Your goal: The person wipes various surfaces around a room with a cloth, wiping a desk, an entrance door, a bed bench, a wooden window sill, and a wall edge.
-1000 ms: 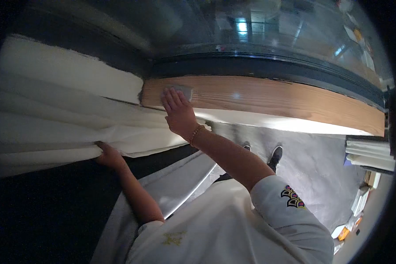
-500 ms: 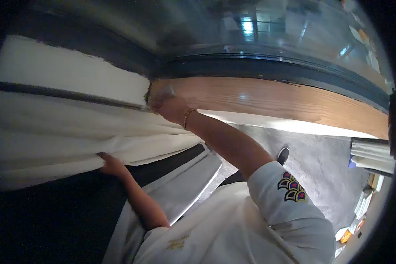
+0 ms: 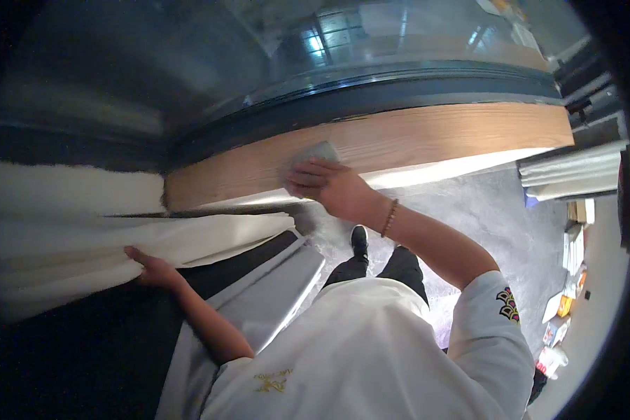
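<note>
My right hand presses a folded grey cloth on the wooden windowsill, with its fingers closed over it. A beaded bracelet circles that wrist. At the left, my left hand grips the edge of a white curtain. Its thumb lies on the near side of the fabric, and the other fingers are partly hidden. The curtain hangs in folds beside the left end of the sill.
Above the sill runs a dark window frame with reflecting glass. Another white curtain hangs at the right end. Boxes and papers line the wall at right. Below is a grey floor, with my shoe on it.
My right hand has wiped the cloth from the sill's left corner toward the right. My left hand still holds the curtain. The camera view has shifted, and more floor and both legs show.
</note>
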Demonstrator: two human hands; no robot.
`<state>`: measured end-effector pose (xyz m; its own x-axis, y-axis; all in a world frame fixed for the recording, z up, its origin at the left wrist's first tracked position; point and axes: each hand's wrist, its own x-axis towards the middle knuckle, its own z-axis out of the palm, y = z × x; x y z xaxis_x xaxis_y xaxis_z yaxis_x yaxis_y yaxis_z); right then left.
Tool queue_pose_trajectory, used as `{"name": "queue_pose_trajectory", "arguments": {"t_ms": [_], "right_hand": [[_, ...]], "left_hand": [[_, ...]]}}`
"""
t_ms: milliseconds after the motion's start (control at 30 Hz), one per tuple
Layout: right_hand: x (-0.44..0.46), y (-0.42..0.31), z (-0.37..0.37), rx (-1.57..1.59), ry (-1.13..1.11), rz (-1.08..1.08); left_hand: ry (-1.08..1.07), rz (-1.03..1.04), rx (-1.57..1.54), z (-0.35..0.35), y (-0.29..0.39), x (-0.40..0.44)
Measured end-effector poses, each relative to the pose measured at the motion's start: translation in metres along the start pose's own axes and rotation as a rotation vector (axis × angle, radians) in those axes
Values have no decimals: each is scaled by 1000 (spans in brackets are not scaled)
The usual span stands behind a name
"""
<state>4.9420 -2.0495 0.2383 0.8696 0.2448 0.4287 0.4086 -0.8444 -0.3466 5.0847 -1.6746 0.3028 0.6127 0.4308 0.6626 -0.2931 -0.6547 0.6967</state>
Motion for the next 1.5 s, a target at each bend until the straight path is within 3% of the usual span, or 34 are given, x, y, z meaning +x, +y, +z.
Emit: {"name": "queue_pose_trajectory", "arguments": {"t_ms": [67, 200, 267, 400, 467, 533, 600, 733, 767, 800, 867, 933, 1000, 1100, 1167, 1233, 1333, 1500], "right_hand": [[-27, 5, -35, -30, 41, 35], [-82, 20, -102, -89, 4, 129], [-101, 25, -129, -84, 0, 175], [-154, 56, -186, -134, 50, 267], [-181, 69, -211, -189, 70, 293], [-208, 79, -243, -196, 98, 331], [-235, 99, -251, -235, 128, 339], [-286, 135, -300, -250, 193, 398], [-294, 142, -310, -248, 195, 415], [-304, 151, -317, -256, 197, 422], [-319, 161, -313, -218, 252, 491], [-334, 172, -328, -204, 265, 547], [-349, 189, -340, -147, 330, 585], [-360, 199, -340, -98, 395, 609], [-359, 202, -337, -134, 430, 640], [-353, 209, -336, -193, 480, 691], [-349, 229, -339, -265, 586, 733], [-340, 248, -347, -183, 663, 921]], "left_hand": [[42, -97, -188, 8, 35, -1], [22, -284, -165, 15, 87, -10], [-35, -134, -124, 19, 85, -8], [-44, -148, -228, 33, 72, -1], [18, 81, -53, 39, 64, 4], [-5, -190, -93, 40, 113, -3], [110, -367, -141, 42, 228, -46], [180, -296, -177, 59, 210, -32], [365, -247, -58, 72, 317, -74], [358, -250, -65, 75, 295, -69], [165, -275, -149, 74, 184, -40], [170, -187, -71, 80, 158, -29], [175, -98, 8, 83, 156, -30], [113, -183, 121, 82, 163, -33], [230, -285, -21, 88, 172, -38], [218, -260, 37, 95, 104, -14], [211, -193, 186, 97, 96, -11], [199, -200, 270, 96, 131, -22]]}}
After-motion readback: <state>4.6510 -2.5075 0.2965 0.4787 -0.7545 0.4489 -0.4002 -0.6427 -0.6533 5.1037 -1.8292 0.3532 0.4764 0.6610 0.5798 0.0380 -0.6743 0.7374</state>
